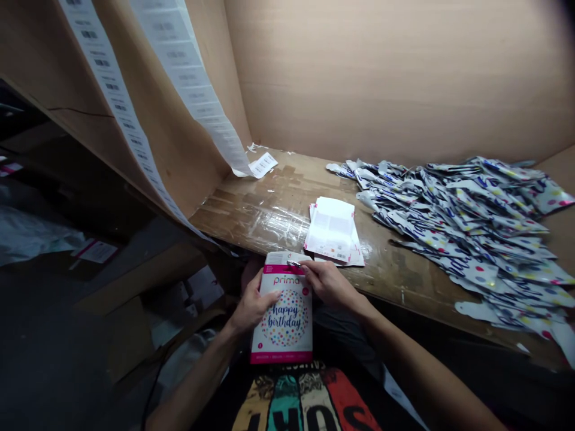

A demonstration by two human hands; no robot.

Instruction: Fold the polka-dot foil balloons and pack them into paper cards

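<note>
I hold a white and pink "happy birthday" balloon package (283, 323) upright above my lap, in front of the table edge. My left hand (252, 305) grips its left side with fingers curled round the edge. My right hand (327, 282) pinches the package's top right corner at the flap. Just beyond my hands a small stack of flat white package sleeves (333, 230) lies on the wooden table (269, 203).
A large heap of folded foil balloons (471, 227) with coloured dots covers the right of the table. Long strips of barcode labels (197, 90) hang down the cardboard wall at left. Cardboard boxes (135, 311) and plastic bags sit on the floor at left.
</note>
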